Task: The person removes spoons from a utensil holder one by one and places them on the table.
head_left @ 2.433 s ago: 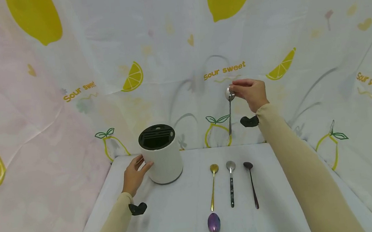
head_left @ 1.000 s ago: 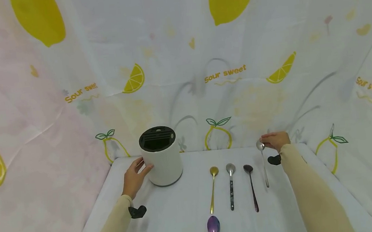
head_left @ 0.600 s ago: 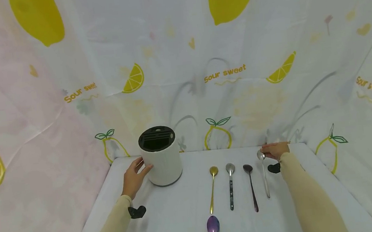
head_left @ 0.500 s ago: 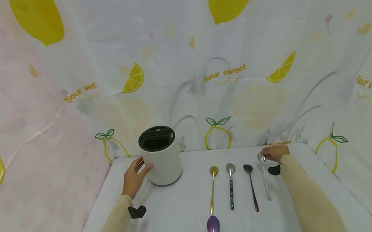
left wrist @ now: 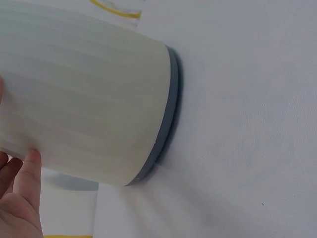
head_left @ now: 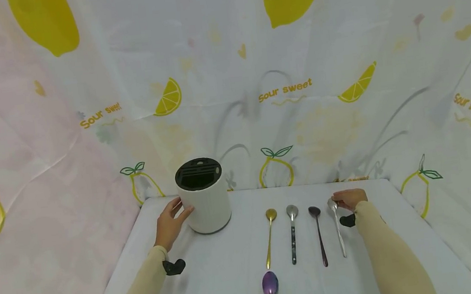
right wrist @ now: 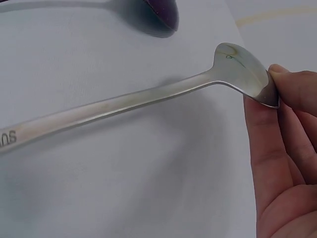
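My right hand (head_left: 350,199) pinches the bowl rim of a silver spoon (head_left: 340,232) between thumb and fingers. In the right wrist view the spoon (right wrist: 148,96) slants close over the white surface, its handle running out of frame at left. My left hand (head_left: 170,224) rests against the left side of a white utensil holder (head_left: 207,210) with a slotted black top. In the left wrist view the left thumb (left wrist: 28,178) touches the holder's ribbed wall (left wrist: 94,94). Left of the silver spoon lie a dark spoon (head_left: 320,238), a spoon with a black spotted handle (head_left: 293,241) and a gold spoon (head_left: 269,239).
A purple spoon (head_left: 270,284) lies nearer to me, below the gold one. White cloth covers the table (head_left: 227,272). Lemon-print curtain (head_left: 219,72) rises right behind the table's far edge and along both sides.
My right hand has brought the silver spoon down from in front of the curtain to the right of the dark spoon, bowl end lowered last. The left hand and holder have stayed put.
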The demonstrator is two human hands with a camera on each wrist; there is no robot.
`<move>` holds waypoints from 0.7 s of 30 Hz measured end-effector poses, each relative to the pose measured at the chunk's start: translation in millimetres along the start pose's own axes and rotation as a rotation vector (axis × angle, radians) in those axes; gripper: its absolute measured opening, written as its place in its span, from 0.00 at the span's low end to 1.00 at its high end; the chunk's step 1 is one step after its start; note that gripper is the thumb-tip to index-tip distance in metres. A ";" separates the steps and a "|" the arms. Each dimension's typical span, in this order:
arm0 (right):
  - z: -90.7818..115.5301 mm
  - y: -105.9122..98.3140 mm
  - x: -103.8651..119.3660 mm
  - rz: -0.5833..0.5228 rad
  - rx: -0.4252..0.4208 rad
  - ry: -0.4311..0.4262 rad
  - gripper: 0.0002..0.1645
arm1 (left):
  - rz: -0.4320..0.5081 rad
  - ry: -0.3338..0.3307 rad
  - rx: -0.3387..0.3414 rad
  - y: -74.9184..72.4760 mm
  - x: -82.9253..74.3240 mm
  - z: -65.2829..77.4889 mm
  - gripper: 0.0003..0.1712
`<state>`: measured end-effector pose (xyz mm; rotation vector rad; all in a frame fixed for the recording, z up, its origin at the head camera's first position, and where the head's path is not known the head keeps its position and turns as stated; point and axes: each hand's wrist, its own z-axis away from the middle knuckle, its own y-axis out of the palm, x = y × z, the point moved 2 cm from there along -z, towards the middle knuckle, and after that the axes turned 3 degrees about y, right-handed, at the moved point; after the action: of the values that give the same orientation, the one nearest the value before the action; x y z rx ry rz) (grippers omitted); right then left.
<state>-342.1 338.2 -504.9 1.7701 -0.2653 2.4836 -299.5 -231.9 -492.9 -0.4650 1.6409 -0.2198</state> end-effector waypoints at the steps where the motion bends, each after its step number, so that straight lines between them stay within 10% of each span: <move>1: 0.1 0.0 -1.7 0.001 -0.009 0.007 0.22 | 0.001 -0.003 -0.001 0.2 0.0 0.1 0.52; 21: -13.4 -6.0 -27.8 0.013 0.014 0.014 0.24 | -0.012 -0.010 -0.014 3.3 4.9 -1.9 0.52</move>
<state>-344.5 347.5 -534.8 1.7620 -0.2596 2.5119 -302.3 -231.3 -498.4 -0.4859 1.6306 -0.2152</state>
